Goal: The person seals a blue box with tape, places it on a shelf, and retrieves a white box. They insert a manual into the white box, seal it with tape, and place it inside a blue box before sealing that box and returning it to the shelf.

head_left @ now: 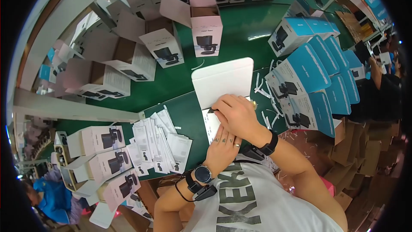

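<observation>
A white box (222, 81) stands in front of me with its wide lid flap raised away from me. My right hand (235, 114) reaches over the box opening, fingers bent together and pressed down. A small dark piece shows at its fingertips, too covered to name. My left hand (223, 151), with a ring on one finger, lies against the near side of the box. Its fingers are stretched out side by side, and their tips are partly hidden beneath my right hand. Both wrists wear dark straps, and the left also has a watch (202, 174).
A pile of folded white leaflets (156, 139) lies left of the box. Open white boxes (206, 34) line the green table's (244, 25) far side, and more stand at lower left. Blue-sleeved boxes (296, 68) are stacked right, near white paper strips (266, 96). Other people are at the edges.
</observation>
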A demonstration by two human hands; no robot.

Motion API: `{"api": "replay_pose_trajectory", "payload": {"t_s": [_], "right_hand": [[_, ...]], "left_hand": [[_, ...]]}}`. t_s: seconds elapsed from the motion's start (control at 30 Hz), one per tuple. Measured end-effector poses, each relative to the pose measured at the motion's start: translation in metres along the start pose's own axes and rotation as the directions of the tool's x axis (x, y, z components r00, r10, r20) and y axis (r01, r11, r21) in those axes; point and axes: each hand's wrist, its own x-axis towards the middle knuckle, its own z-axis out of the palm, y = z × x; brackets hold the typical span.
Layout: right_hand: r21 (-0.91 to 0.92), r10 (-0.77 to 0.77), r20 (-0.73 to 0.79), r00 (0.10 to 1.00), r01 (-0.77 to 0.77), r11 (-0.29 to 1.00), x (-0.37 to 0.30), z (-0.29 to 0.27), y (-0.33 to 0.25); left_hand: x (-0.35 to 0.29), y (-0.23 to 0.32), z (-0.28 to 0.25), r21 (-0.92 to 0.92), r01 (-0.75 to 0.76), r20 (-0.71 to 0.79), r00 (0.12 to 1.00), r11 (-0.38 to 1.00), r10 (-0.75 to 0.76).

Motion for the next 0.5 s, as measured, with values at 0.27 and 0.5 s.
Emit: {"api": "replay_pose_trajectory", "payload": {"t_s": [0.27, 0.5], "right_hand": [[0.156, -0.109, 0.061, 0.992, 0.099, 0.983, 0.003, 0.007, -0.007], [0.333, 0.202, -0.006, 0.979, -0.188, 0.924, -0.013, -0.022, -0.004]], "left_hand": [[-0.011, 0.001, 0.003, -0.096, 0.041, 0.042, 0.998, 0.995, -0.037], [-0.010, -0.019, -0.008, -0.092, -0.019, 0.086, 0.996, 0.996, 0.027]]}}
